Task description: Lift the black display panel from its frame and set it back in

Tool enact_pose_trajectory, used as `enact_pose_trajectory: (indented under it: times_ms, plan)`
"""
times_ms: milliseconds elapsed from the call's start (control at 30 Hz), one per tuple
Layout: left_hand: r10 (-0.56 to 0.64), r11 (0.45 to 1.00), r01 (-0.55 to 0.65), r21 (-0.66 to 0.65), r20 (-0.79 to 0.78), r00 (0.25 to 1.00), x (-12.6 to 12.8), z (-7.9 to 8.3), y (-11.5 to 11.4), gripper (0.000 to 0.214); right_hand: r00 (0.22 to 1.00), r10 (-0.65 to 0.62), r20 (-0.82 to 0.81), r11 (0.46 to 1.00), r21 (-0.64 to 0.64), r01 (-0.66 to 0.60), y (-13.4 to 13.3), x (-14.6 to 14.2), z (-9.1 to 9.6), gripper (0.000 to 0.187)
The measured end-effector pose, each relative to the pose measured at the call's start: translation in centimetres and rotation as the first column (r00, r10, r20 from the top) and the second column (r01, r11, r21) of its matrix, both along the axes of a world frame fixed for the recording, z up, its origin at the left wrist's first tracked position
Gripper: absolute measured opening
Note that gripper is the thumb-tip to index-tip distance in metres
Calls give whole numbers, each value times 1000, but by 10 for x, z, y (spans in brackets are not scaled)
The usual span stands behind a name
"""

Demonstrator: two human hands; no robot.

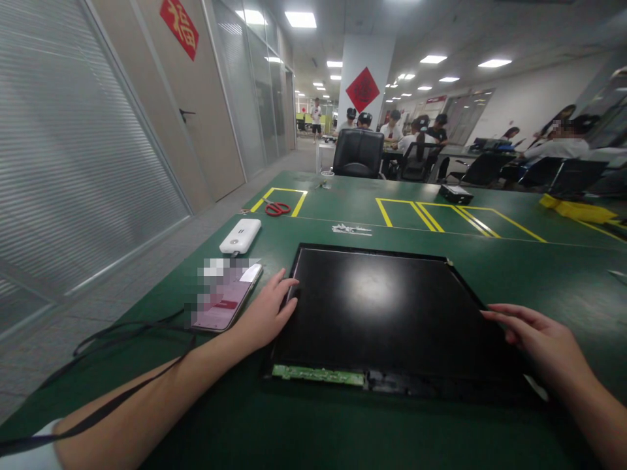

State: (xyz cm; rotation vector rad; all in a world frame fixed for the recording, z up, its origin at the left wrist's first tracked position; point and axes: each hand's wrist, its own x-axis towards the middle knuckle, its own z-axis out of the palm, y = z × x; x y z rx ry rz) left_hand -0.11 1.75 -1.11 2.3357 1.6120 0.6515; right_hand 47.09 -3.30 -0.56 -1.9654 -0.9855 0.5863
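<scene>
A black flat display panel [386, 320] lies face up on the green table, with a bright reflection on its screen. Along its near edge a strip of green circuit board [318, 375] is exposed at the left. My left hand [272, 305] grips the panel's left edge, thumb and fingertips at the frame. At the right edge, my right hand [543, 339] has its fingers bent against the frame; its fingertips are partly hidden. The panel appears to rest flat between both hands.
Left of the panel lie a phone [228, 303], a white power bank [241, 235] and a black strap [132, 329]. Farther back are red-handled scissors [277, 209], white scraps [351, 229], a clear cup [327, 179], a black box [455, 194] and yellow material [578, 210]. Several people sit beyond.
</scene>
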Motion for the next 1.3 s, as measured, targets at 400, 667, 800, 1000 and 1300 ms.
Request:
enact_pose_trajectory:
  times_ms: [400,667,800,1000,1300]
  plan:
    - [-9,1000,9,-14,-5,1000,-1,-7,7,41,938,14,-347,983,176,51,2,4,-3,40]
    - [-4,1000,4,-24,-22,1000,-1,-4,7,46,910,-4,-415,984,162,78,2,9,-5,41]
    - [-2,1000,2,5,-35,999,-1,-2,5,37,897,-12,-442,981,169,96,2,7,-4,37]
    - [-364,929,365,56,-24,931,-1,21,-11,29,891,-16,-454,983,157,98,3,9,-5,39]
    - [-569,813,565,-138,13,822,4,30,-30,40,835,-26,-549,984,135,119,3,11,-3,34]
